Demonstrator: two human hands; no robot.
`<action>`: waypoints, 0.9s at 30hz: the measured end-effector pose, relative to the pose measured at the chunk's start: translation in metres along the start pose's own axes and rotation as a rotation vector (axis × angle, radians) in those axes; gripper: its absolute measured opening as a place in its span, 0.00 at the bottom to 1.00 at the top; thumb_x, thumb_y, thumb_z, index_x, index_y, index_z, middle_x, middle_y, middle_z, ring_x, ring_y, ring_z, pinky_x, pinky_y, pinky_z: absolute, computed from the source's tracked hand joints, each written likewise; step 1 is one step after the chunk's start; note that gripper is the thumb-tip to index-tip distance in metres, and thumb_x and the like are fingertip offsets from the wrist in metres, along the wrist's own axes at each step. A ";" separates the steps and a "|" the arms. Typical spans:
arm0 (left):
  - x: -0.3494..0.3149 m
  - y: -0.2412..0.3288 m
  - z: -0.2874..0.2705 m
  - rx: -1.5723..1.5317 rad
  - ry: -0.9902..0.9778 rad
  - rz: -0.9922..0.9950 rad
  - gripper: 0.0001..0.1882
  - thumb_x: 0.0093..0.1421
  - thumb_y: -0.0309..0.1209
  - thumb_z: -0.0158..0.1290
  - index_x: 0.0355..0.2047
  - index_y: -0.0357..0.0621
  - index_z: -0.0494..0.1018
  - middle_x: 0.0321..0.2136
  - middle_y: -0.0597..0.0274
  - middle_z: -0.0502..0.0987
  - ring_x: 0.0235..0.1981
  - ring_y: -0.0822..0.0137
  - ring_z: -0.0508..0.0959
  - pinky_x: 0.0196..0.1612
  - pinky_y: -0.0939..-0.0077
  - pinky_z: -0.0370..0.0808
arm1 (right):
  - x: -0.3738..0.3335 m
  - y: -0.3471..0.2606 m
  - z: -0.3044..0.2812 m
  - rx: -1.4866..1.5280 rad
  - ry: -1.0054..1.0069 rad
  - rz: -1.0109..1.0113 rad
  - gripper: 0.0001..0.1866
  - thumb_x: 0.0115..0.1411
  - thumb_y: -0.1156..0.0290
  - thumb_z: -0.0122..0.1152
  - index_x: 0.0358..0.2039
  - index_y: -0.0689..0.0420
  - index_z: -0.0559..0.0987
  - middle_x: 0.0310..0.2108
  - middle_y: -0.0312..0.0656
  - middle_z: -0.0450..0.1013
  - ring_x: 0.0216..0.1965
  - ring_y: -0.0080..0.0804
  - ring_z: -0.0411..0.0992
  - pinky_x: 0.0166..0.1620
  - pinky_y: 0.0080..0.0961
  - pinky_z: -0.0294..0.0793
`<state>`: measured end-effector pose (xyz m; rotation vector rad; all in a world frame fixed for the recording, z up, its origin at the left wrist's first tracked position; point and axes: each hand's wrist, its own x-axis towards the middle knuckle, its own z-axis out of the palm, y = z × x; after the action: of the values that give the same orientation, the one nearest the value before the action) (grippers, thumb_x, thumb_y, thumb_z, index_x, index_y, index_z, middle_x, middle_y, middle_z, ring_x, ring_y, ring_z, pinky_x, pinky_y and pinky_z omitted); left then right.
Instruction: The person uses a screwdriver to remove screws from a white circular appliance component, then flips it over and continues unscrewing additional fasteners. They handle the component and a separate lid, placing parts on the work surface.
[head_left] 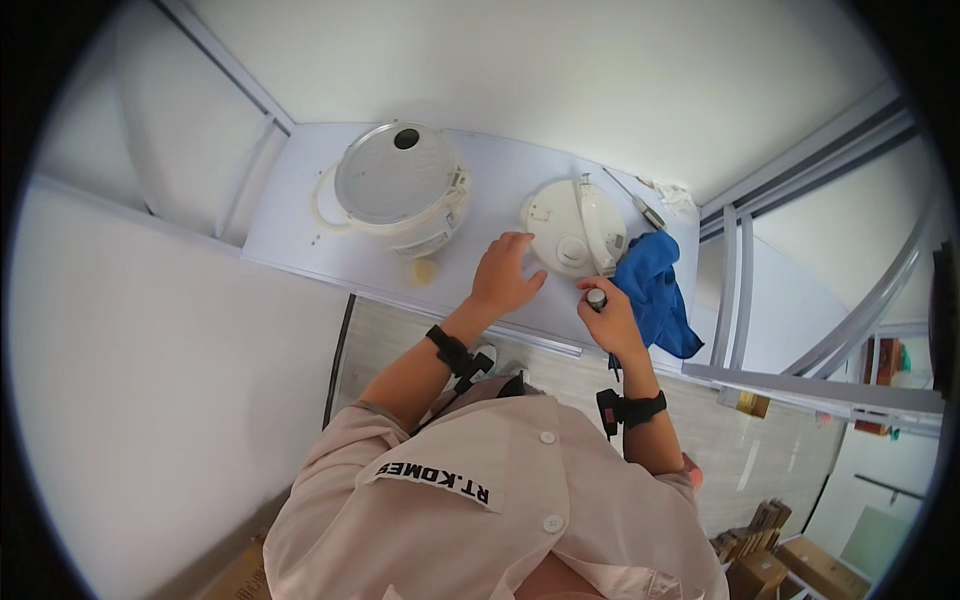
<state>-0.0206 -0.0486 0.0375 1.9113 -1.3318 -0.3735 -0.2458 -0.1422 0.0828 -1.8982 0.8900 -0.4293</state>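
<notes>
A round white lid-like appliance part (563, 225) with a curved bar and a small round knob lies on the table. My left hand (507, 275) is beside its left edge, fingers bent and thumb apart, holding nothing. Below its lower right edge, my right hand (612, 322) is closed round a dark cylindrical handle (597, 298) with a grey end; the rest of that tool is hidden. Bunched next to my right hand is a blue cloth (652, 290). Farther left stands a white rice-cooker-like body (400, 190), with a silvery round top, a dark round hole and a side handle.
A screwdriver (648, 212) lies at the far right of the white table (290, 215), near crumpled white material (672, 193). A yellowish round piece (422, 271) sits near the front edge. Metal frame bars (738, 290) rise at right. Cardboard boxes (820, 570) are on the floor.
</notes>
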 end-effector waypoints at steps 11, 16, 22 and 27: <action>-0.046 0.034 -0.088 -0.137 0.220 0.074 0.13 0.63 0.29 0.65 0.47 0.45 0.81 0.42 0.59 0.83 0.41 0.53 0.84 0.43 0.61 0.81 | 0.007 -0.072 0.010 0.235 0.021 -0.399 0.12 0.55 0.81 0.63 0.41 0.60 0.80 0.32 0.39 0.77 0.33 0.26 0.73 0.38 0.25 0.72; -0.051 0.019 -0.136 0.016 0.485 0.206 0.06 0.59 0.27 0.67 0.36 0.47 0.82 0.36 0.62 0.83 0.36 0.54 0.82 0.38 0.62 0.80 | 0.001 -0.137 -0.006 0.281 0.107 -0.629 0.12 0.52 0.74 0.64 0.38 0.62 0.80 0.29 0.41 0.78 0.26 0.25 0.69 0.34 0.23 0.69; -0.030 -0.019 -0.205 0.263 0.625 0.359 0.07 0.55 0.29 0.70 0.34 0.49 0.84 0.36 0.66 0.84 0.40 0.56 0.81 0.46 0.59 0.77 | 0.004 -0.202 0.009 0.507 0.347 -0.629 0.19 0.69 0.59 0.65 0.42 0.64 0.77 0.35 0.52 0.83 0.35 0.34 0.82 0.40 0.28 0.78; -0.018 -0.059 -0.241 0.198 0.522 0.382 0.08 0.55 0.31 0.71 0.34 0.49 0.85 0.37 0.67 0.85 0.46 0.57 0.81 0.55 0.54 0.73 | 0.017 -0.242 0.039 0.582 0.343 -0.568 0.26 0.72 0.48 0.69 0.46 0.63 0.79 0.39 0.52 0.85 0.38 0.33 0.83 0.33 0.22 0.80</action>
<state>0.1604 0.0782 0.1525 1.6911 -1.3590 0.4349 -0.1136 -0.0646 0.2744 -1.5170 0.3464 -1.2407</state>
